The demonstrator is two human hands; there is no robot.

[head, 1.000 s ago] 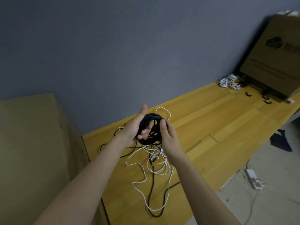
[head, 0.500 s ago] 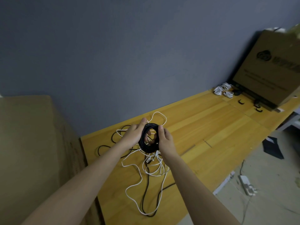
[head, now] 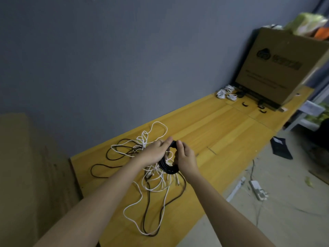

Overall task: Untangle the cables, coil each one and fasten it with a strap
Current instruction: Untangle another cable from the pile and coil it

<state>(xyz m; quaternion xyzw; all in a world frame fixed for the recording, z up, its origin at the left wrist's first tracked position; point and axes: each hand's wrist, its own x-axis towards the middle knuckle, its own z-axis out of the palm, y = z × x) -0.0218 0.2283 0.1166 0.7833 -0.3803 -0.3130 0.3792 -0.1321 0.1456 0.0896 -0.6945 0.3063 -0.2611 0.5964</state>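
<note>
— So why were both hands up off the counter [head: 222,132] with that black coil [head: 168,166]?

— Likely to keep the finished loops from springing apart. The left hand [head: 154,151] and the right hand [head: 185,157] each had their fingers curled round opposite sides of the black coil, thumbs nearly meeting at its top, just above the loose tangle of cables [head: 151,177].

— And the tangle?

— It lay spread on the counter beneath the hands, white and black strands crossing, one black tail looping toward the near edge. Whether that tail belonged to the held coil, I couldn't tell.

— No strap on it?

— None that I could see. The straps [head: 245,104] sat well apart at the far end, beside the coiled white cables [head: 226,93] and against the cardboard box [head: 284,66]. My guess: finished bundles were parked there to stay clear of the tangle, and fastening was the step still owed.
</note>
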